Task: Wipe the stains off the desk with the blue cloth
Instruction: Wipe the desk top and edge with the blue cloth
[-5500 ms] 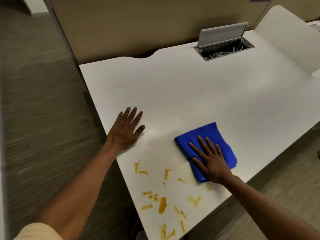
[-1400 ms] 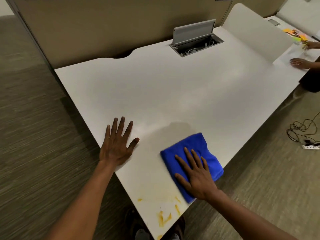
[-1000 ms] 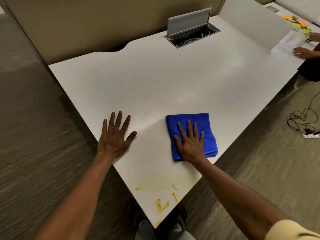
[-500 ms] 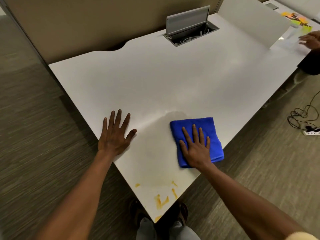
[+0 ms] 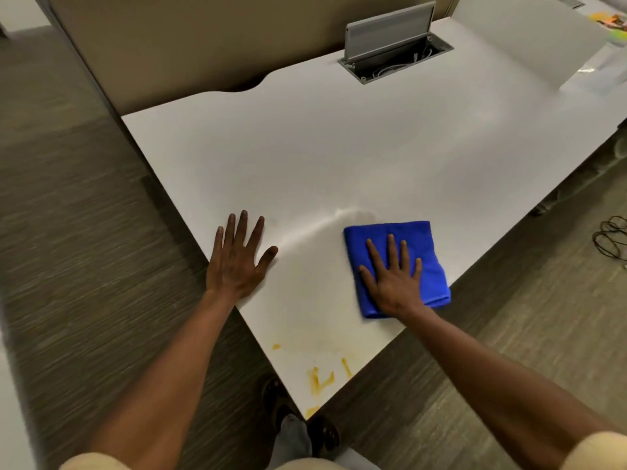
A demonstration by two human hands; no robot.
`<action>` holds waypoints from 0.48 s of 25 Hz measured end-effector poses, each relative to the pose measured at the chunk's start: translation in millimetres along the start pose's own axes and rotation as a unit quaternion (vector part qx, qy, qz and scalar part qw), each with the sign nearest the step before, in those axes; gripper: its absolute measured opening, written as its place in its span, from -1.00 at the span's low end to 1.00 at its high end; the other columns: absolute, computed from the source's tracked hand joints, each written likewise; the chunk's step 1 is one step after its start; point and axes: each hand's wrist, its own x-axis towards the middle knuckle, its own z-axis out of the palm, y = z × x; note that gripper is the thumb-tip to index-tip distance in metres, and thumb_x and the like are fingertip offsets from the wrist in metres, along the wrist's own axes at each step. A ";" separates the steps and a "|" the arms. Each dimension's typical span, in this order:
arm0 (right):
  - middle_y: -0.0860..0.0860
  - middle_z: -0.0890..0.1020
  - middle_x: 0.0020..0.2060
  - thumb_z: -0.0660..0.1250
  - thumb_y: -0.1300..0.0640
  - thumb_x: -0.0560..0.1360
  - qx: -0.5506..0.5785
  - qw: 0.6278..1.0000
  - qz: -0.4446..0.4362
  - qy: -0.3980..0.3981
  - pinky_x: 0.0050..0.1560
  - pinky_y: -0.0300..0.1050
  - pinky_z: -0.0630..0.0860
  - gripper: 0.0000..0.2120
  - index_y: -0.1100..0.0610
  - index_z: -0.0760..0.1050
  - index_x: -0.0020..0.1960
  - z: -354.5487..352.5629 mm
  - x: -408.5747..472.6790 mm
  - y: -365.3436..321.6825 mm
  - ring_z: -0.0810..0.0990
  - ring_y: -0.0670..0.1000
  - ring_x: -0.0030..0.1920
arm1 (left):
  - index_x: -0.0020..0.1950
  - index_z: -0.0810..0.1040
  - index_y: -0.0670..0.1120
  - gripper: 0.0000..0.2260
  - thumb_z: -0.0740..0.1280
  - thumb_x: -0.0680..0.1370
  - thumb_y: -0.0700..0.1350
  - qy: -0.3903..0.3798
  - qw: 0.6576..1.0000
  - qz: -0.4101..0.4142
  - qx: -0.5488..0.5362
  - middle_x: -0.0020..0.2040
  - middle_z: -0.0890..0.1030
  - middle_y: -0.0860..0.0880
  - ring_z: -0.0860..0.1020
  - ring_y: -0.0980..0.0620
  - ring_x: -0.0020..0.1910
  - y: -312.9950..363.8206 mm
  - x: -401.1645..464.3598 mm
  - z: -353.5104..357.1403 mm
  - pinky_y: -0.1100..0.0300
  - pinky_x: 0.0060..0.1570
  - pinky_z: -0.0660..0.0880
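Right hand: your right hand (image 5: 393, 283) lies flat on the blue cloth (image 5: 407, 239), fingers (image 5: 392, 247) straight and spread, pressing it down, not gripping it.
Left hand: your left hand (image 5: 237, 262) rests palm-down on the bare tabletop (image 5: 339, 147), fingers wide, holding nothing.
Cloth: folded, near the right edge, well apart from the marks.
Stains: orange stains (image 5: 320, 381) sit at the near corner, close to your feet, untouched by the cloth.
Risk, missed marks: passes made where the cloth now lies would likely leave that corner dirty.
Risk, edge: a flat press gives no hold, so a stroke toward the corner could push the cloth off the rim.
Risk, smearing: light pressure may only spread the orange.
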 end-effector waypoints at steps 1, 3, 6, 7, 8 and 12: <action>0.00 -0.31 0.66 -0.16 -0.41 0.62 0.013 1.000 0.002 0.011 0.56 0.32 -0.35 -0.33 -0.27 -0.27 0.65 9.4 -3.0 -24.2 -0.34 0.16 0.65 | 0.71 -0.14 0.12 -0.31 -0.15 0.64 0.39 0.003 1.000 -0.005 -0.007 0.71 -0.13 -0.08 -0.17 -0.11 0.69 0.7 1.3 0.5 -0.10 0.65 -0.15; -0.02 -0.34 0.65 -0.20 -0.44 0.61 0.008 0.997 -0.080 0.012 0.53 0.28 -0.46 -0.32 -0.27 -0.28 0.65 29.3 -25.4 -61.9 -0.37 0.17 0.65 | 0.71 -0.08 0.11 -0.31 -0.13 0.64 0.38 0.018 1.000 -0.003 -0.017 0.72 -0.07 -0.10 -0.12 -0.13 0.69 1.1 4.0 1.6 -0.11 0.65 -0.11; -0.10 -0.30 0.67 -0.14 -0.49 0.61 -0.031 0.950 -0.308 -0.028 0.57 0.21 -0.44 -0.32 -0.32 -0.22 0.65 33.9 -49.1 -33.8 -0.33 0.10 0.66 | 0.71 -0.02 0.09 -0.32 -0.15 0.64 0.37 0.022 0.999 0.011 -0.027 0.71 -0.01 -0.11 -0.06 -0.15 0.69 0.4 2.1 1.6 -0.12 0.64 -0.07; -0.14 -0.28 0.67 -0.11 -0.49 0.61 -0.046 0.934 -0.354 -0.028 0.59 0.21 -0.39 -0.33 -0.34 -0.20 0.65 26.9 -43.2 -7.7 -0.34 0.07 0.66 | 0.71 -0.04 0.10 -0.31 -0.17 0.63 0.38 0.014 0.999 0.012 -0.029 0.72 -0.03 -0.11 -0.08 -0.15 0.69 0.5 0.5 1.1 -0.12 0.65 -0.09; -0.17 -0.29 0.66 -0.10 -0.50 0.60 -0.059 0.929 -0.363 -0.045 0.61 0.23 -0.34 -0.32 -0.36 -0.21 0.64 16.3 -37.0 18.3 -0.36 0.04 0.65 | 0.71 -0.07 0.12 -0.31 -0.20 0.63 0.39 0.004 1.000 0.008 -0.029 0.72 -0.06 -0.10 -0.11 -0.13 0.69 1.0 -2.5 1.1 -0.10 0.65 -0.12; -0.19 -0.46 0.59 -0.28 -0.56 0.48 -0.069 0.975 -0.196 -0.080 0.61 0.34 -0.25 -0.30 -0.45 -0.44 0.53 -8.2 -23.1 50.5 -0.44 0.03 0.62 | 0.71 -0.09 0.13 -0.29 -0.23 0.61 0.42 0.006 0.999 -0.014 -0.029 0.72 -0.11 -0.09 -0.16 -0.11 0.69 7.4 -11.7 2.4 -0.06 0.65 -0.18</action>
